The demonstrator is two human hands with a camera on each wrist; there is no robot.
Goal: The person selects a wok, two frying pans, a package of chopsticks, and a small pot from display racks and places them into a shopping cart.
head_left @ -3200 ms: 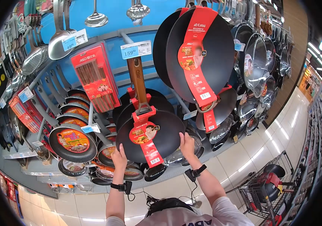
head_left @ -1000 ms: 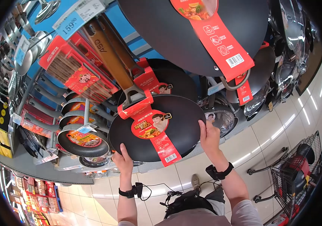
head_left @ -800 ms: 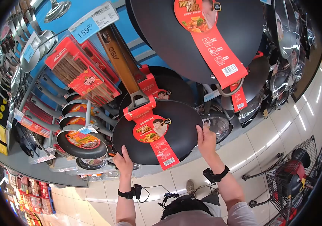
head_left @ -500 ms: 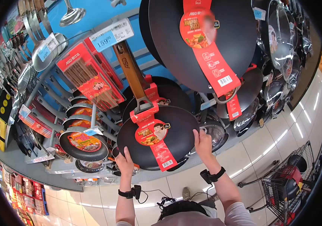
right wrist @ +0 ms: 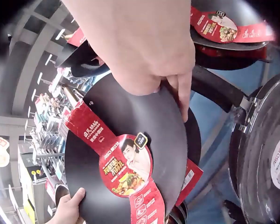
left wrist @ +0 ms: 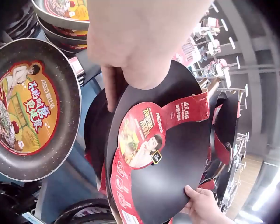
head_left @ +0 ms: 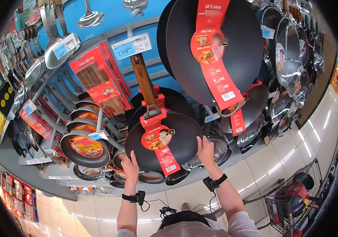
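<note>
A black wok (head_left: 184, 134) with a brown handle (head_left: 144, 81) hangs handle-up on the rack, under a 159.00 price tag (head_left: 131, 46). A red cardboard band (head_left: 167, 160) runs down its inside. My left hand (head_left: 130, 166) grips the rim on the left. On the opposite side my right hand (head_left: 205, 151) grips the rim. In the left wrist view, left fingers (left wrist: 110, 88) reach behind the rim; in the right wrist view, right fingers (right wrist: 183, 91) do likewise. Another wok (head_left: 169, 98) hangs behind, mostly hidden.
A larger wok (head_left: 173, 51) hangs at upper right. Small frying pans (head_left: 68, 152) hang at left, below packed chopsticks (head_left: 100, 79). Lidded pans (head_left: 287, 51) fill the right rack. A shopping cart (head_left: 291, 197) holding pans stands on the tiled floor (head_left: 256, 170) at lower right.
Over the last second the head view has shifted and drawn back, so the wok and rack look smaller and the handle more upright. Both hands stay on the wok's rim throughout.
</note>
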